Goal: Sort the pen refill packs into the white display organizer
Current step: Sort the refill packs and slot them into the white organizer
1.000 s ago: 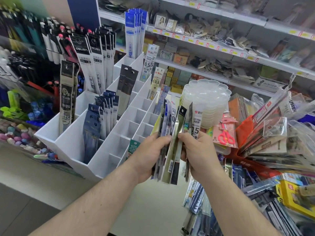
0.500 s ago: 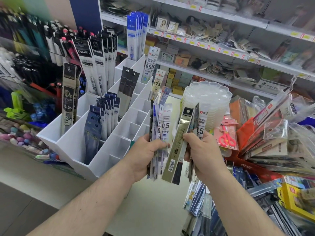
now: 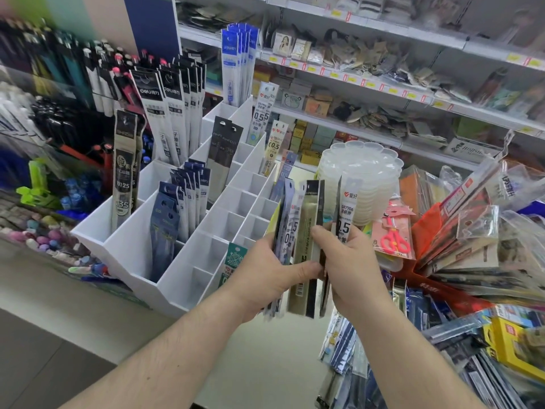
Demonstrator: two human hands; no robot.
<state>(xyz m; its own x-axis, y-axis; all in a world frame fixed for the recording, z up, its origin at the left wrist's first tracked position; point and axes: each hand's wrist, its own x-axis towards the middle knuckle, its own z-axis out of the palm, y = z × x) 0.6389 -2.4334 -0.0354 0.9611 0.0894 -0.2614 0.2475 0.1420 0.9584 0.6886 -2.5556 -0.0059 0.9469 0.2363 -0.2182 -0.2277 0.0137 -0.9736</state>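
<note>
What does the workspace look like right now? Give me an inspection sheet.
Surface: pale counter under the white organizer.
Job's things: fanned refill packs held upright in both hands; organizer partly filled, near right compartments open.
Clutter: loose packets heaped at right, pink scissors, stacked clear trays.
Grippers: left hand and right hand both closed on the packs, right fingers parting them.
Cables: nothing seen.
Surroundings: shop shelves behind, pens at left.
</note>
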